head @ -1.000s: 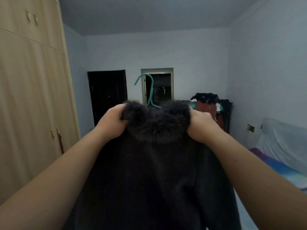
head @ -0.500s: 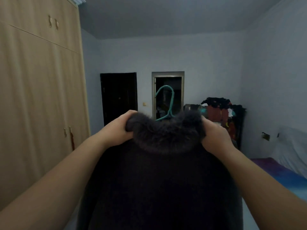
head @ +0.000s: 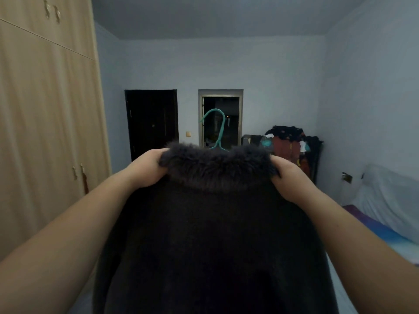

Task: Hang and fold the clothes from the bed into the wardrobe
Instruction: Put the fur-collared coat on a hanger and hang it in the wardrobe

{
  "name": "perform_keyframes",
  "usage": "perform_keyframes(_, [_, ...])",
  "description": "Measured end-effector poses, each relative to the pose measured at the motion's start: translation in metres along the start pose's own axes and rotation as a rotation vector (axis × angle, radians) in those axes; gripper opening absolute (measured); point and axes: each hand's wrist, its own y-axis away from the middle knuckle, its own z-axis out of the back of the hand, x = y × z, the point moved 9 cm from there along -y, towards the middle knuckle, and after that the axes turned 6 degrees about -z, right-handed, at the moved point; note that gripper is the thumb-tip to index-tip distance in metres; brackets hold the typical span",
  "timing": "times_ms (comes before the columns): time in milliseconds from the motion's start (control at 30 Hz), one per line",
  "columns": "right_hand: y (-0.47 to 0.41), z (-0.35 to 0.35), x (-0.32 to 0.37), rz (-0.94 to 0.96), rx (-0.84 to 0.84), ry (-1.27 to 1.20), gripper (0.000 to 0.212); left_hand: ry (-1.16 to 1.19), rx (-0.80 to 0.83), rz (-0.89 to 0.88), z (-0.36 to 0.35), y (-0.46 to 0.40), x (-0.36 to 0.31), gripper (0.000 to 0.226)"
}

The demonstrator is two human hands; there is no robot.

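Left hand [head: 146, 171] and right hand [head: 292, 180] grip the fuzzy dark coat [head: 213, 234] on its teal hanger [head: 216, 130]; closed wardrobe [head: 45, 123] left, open floor beyond.

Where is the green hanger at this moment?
In the head view, the green hanger sits at centre inside the dark coat; only its hook rises above the fur collar.

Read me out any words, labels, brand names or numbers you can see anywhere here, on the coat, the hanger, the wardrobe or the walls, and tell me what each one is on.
None can be read.
Dark coat, held at its fur collar by the left hand and right hand: no tag or label shows.
Teal hanger: no marking visible.
Wardrobe: plain doors.
Clothes pile by the far wall: too small and blurred to tell.
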Motion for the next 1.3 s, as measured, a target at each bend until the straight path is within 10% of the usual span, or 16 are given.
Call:
perform_keyframes(533, [0.01, -0.05, 0.002, -0.019, 0.302, 0.094, 0.083, -0.313, -0.126, 0.099, 0.008, 0.008, -0.028, 0.037])
perform_keyframes(667, [-0.002, -0.04, -0.001, 0.001, 0.129, -0.054, 0.06, -0.25, -0.136, 0.161, 0.019, 0.017, -0.027, 0.01])
perform_keyframes(900, [-0.013, -0.031, -0.013, 0.034, 0.257, -0.274, 0.04, -0.093, -0.121, 0.157, 0.014, 0.033, -0.015, 0.028])
perform_keyframes(1067, [0.017, 0.008, -0.06, -0.172, -0.329, -0.44, 0.031, -0.128, -0.187, 0.21, 0.02, 0.031, -0.004, 0.02])
perform_keyframes(1300, [0.03, -0.062, -0.071, -0.314, -0.121, -0.112, 0.096, -0.065, -0.236, 0.187, 0.014, 0.024, -0.001, 0.024])
